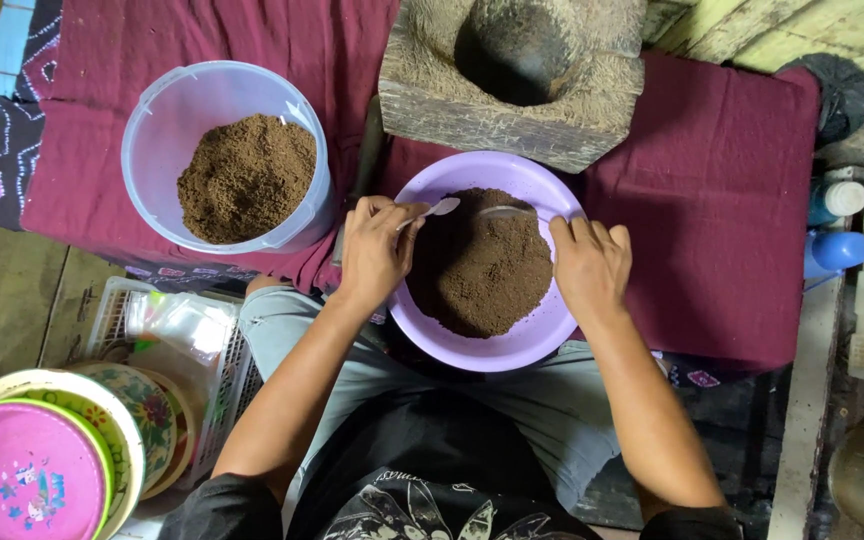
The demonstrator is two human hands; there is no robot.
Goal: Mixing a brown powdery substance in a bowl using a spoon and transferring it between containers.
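Working the powder [477, 265] in the bowl [542, 340], judging by the pose: scooping or stirring at the far rim. Sitting low behind the bowl, knees under its near edge, far edge lying on the maroon cloth [712, 200] just before the stone mortar [512, 110].

Noting the left hand [377, 250]: fingers [392, 215] clamped together on the handle of a white spoon [442, 207], spoon head hovering at the top left edge of the heap, touching or just above it; not possible to tell which.

Noting the right hand [590, 265]: lying over the bowl's right rim, fingers [577, 232] together and bent down toward the powder. Steadying the bowl, by judgement; whether gripping the rim or only resting, cannot tell. Pale strip beside these fingertips being too blurred to identify.

Recording also the tub [152, 120], well to the left on the same cloth, holding a similar brown heap.

Judging the next move as calling for a level spoon, a slow lift clear of the rim, and the right hand bracing against tipping. Flagging loose powder as apt to spill onto the cloth.
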